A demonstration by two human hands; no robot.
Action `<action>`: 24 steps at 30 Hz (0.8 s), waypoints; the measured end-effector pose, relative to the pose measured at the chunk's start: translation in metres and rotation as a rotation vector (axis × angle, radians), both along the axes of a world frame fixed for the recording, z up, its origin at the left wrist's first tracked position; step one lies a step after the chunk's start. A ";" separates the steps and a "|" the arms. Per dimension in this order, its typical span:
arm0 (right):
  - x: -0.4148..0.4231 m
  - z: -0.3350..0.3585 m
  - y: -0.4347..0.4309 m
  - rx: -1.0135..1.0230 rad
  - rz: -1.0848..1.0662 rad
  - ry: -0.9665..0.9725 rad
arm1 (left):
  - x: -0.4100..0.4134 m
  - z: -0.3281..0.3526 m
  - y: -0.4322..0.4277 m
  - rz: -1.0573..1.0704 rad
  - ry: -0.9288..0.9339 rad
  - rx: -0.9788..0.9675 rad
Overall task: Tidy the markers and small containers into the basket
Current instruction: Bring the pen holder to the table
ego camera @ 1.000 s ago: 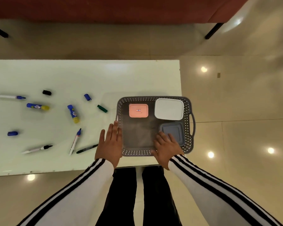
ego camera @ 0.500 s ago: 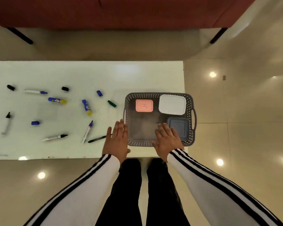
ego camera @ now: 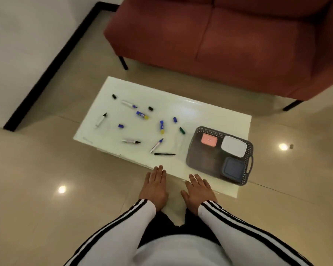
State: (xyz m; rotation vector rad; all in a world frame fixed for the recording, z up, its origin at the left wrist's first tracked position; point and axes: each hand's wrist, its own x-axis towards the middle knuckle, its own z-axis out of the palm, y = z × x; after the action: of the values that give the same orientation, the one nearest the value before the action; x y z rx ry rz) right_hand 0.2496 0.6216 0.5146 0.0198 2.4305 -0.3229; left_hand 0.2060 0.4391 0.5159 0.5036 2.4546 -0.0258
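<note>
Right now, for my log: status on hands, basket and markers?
Both open, empty: left hand, right hand, by table edge. In basket: three containers. Loose on table: markers, caps. Nothing blocking.

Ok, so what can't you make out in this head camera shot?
From the head view:
Contents of the pink container, white container and blue-grey container in the basket: lids hide them.
Print on the blue-and-yellow tube: too small, blurred.
Whether the left hand and right hand touch the table: unclear from above.
Sofa: cut off by the top and right edges.
</note>
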 end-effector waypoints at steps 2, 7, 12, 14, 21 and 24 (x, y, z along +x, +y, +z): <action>-0.003 0.004 -0.026 0.016 0.056 0.002 | -0.001 0.005 -0.030 0.033 0.023 0.017; -0.018 0.005 -0.096 0.086 0.053 0.027 | -0.006 -0.001 -0.120 0.049 0.055 0.044; -0.018 0.011 -0.176 0.094 -0.084 0.041 | -0.007 -0.008 -0.216 0.022 0.017 0.011; -0.010 0.013 -0.195 0.104 -0.133 0.035 | -0.003 -0.008 -0.239 -0.016 0.002 0.000; 0.030 0.014 -0.196 0.146 -0.239 0.032 | 0.018 -0.007 -0.239 -0.084 -0.008 0.035; 0.059 0.015 -0.179 0.154 -0.271 0.023 | 0.036 -0.007 -0.219 -0.127 -0.009 0.042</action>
State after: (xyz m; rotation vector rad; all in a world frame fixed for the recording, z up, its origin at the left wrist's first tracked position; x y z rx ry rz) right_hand 0.3087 0.4428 0.5294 0.4180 2.4715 -0.2558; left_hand 0.2424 0.2204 0.5089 0.6757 2.4153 -0.0245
